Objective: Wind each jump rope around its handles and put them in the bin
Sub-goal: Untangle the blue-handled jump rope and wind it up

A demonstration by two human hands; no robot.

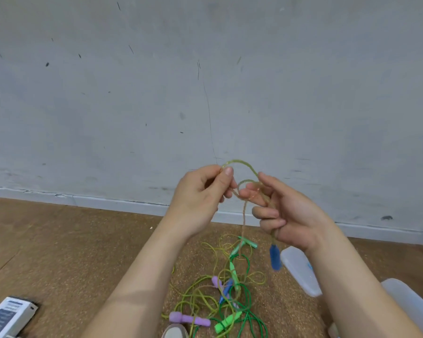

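Raised in front of the wall, my left hand (200, 198) pinches a yellow-green jump rope (239, 164) between thumb and forefinger. My right hand (286, 211) holds the same rope, which loops around its fingers. A blue handle (275, 256) of this rope dangles just below my right hand. On the floor below lies a tangled pile of ropes (220, 296) in green and yellow, with purple handles (188, 318) and green handles (227, 322). The clear plastic bin (410, 303) stands at the lower right, partly behind my right forearm.
A clear plastic lid (299, 270) lies on the cork-brown floor beside the bin. A white and dark box (7, 315) sits at the lower left. A grey wall with a pale baseboard (95, 200) runs across the back. A shoe tip (175, 331) shows at the bottom edge.
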